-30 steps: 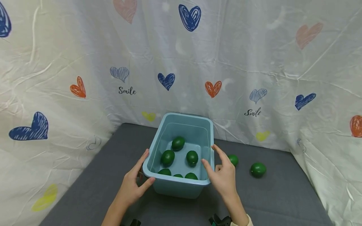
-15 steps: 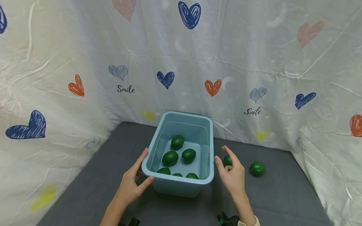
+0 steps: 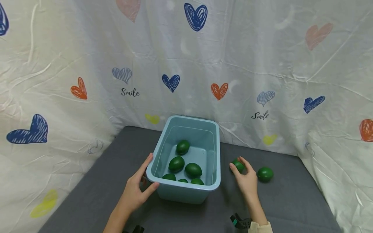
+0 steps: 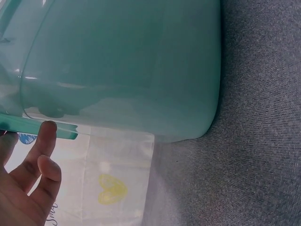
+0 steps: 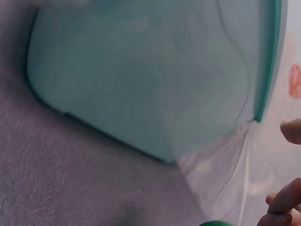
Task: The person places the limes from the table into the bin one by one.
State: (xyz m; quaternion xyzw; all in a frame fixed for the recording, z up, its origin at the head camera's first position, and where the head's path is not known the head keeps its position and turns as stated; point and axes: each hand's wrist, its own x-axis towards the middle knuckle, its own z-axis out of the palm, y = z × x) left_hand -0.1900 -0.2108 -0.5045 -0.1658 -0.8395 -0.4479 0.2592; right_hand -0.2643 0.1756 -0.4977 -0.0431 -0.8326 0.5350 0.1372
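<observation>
My left hand (image 3: 135, 191) stays at the near left corner of a light blue plastic bin (image 3: 186, 194), thumb along the front and fingers along the left side. In the left wrist view, fingertips (image 4: 48, 129) touch just under the rim. Inside the bin lie several dark green limes (image 3: 176, 164). Right of the bin, my right hand (image 3: 247, 181) reaches down at a lime (image 3: 237, 165), thumb and fingers to either side of it. In the right wrist view the fingers stand apart, and a green lime (image 5: 215, 223) barely shows at the bottom edge.
Another lime (image 3: 265, 174) lies on the grey cloth-covered table (image 3: 279, 207), just right of my right hand. A white curtain (image 3: 186, 58) printed with hearts hangs behind and beside the table. Wrist camera mounts (image 3: 240, 221) show at the lower edge.
My right hand has moved from the bin's right rim rightward and down to the lime on the table. Two limes in the bin have rolled slightly. My left hand has stayed at the corner.
</observation>
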